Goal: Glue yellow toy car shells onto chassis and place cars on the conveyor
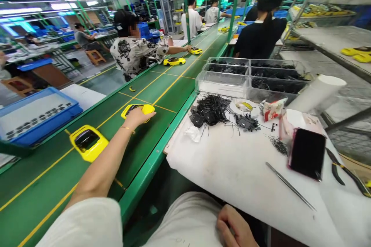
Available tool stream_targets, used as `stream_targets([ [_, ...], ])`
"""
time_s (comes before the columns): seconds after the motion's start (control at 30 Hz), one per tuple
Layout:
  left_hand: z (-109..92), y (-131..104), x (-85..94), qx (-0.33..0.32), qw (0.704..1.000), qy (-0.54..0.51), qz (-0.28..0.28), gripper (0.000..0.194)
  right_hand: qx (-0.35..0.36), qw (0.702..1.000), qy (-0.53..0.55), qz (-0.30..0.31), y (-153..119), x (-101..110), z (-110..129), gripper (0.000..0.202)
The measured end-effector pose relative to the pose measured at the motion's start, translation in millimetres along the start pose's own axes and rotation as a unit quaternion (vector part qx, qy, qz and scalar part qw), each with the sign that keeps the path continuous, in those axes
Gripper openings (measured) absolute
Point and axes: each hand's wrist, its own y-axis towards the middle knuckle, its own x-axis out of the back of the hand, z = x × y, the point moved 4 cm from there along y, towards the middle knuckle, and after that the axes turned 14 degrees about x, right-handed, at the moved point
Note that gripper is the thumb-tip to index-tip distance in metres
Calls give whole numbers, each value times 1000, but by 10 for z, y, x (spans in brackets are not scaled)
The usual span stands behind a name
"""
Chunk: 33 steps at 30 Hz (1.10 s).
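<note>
My left hand (136, 117) reaches over the green conveyor belt and grips a yellow toy car body (149, 109) from above, its fingers bent over the dark window part. Nearer to me on the belt, beside my left forearm, lies another yellow car body (102, 144) with a dark opening. My right hand (235, 225) rests near my lap below the table edge, fingers curled; whether it holds anything is hidden. A small yellow piece (132, 89) lies near the belt's far edge.
The white-covered table (232, 166) carries black wired parts (210, 110), a clear divided bin (223, 79), tweezers (290, 186), a phone (307, 154) and pliers (348, 171). Across the belt, a person (136, 52) reaches to a yellow car (195, 50). A blue tray (69, 112) stands left.
</note>
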Motion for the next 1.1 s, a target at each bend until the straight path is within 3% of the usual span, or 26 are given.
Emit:
stream_targets([
  [0.07, -166, -328, 197, -63, 997, -54, -8, 76, 35, 999, -25, -3, 59, 45, 39, 20],
  [0.13, -368, -764, 378, -174, 976, -129, -23, 73, 70, 996, -49, -21, 135, 109, 103, 15],
  [0.23, -668, -1510, 453, -353, 904, -242, 1, 82, 95, 992, -35, -80, 226, 251, 212, 10],
  [0.3, -863, -2008, 298, -464, 844, -266, 46, 88, 85, 986, 1, -142, 242, 359, 264, 29],
  [0.4, -1095, -2657, -143, -578, 756, -281, 123, 90, 58, 973, 65, -213, 202, 434, 289, 62],
  [0.5, -1195, -3020, -499, -628, 711, -293, 118, 85, 1, 970, 99, -223, 120, 363, 226, 80],
  [0.57, -1221, -3049, -547, -657, 684, -307, 83, 73, -26, 975, 44, -218, 64, 306, 188, 80],
  [0.63, -1312, -2883, -465, -658, 670, -340, 60, 57, -19, 979, -32, -202, 42, 266, 201, 81],
  [0.67, -1413, -2739, -412, -636, 681, -358, 57, 50, -6, 980, -56, -190, 51, 251, 226, 82],
  [0.73, -1734, -2397, -354, -548, 747, -373, 45, 41, 26, 983, -70, -170, 96, 245, 292, 81],
  [0.8, -2162, -2162, -418, -497, 773, -377, 120, 43, 56, 982, -74, -162, 142, 301, 353, 76],
  [0.87, -2566, -2071, -597, -461, 754, -374, 282, 39, 54, 969, -109, -215, 117, 496, 366, 69],
  [0.9, -2713, -2071, -686, -451, 735, -368, 348, 40, 47, 943, -142, -298, 46, 679, 362, 63],
  [0.93, -2815, -2083, -759, -445, 716, -363, 396, 42, 39, 895, -182, -404, -74, 902, 358, 55],
  [0.97, -2873, -2099, -812, -445, 702, -362, 422, 44, 31, 821, -225, -524, -244, 1145, 356, 47],
  [1.0, -2894, -2114, -844, -450, 694, -364, 429, 46, 55, 713, -257, -650, -454, 1376, 366, 37],
  [1.07, -2859, -2123, -871, -446, 690, -389, 417, 49, 79, 624, -284, -724, -733, 1788, 307, 30],
  [1.1, -2822, -2119, -876, -435, 688, -410, 410, 50, 80, 606, -258, -748, -848, 1974, 237, 25],
])
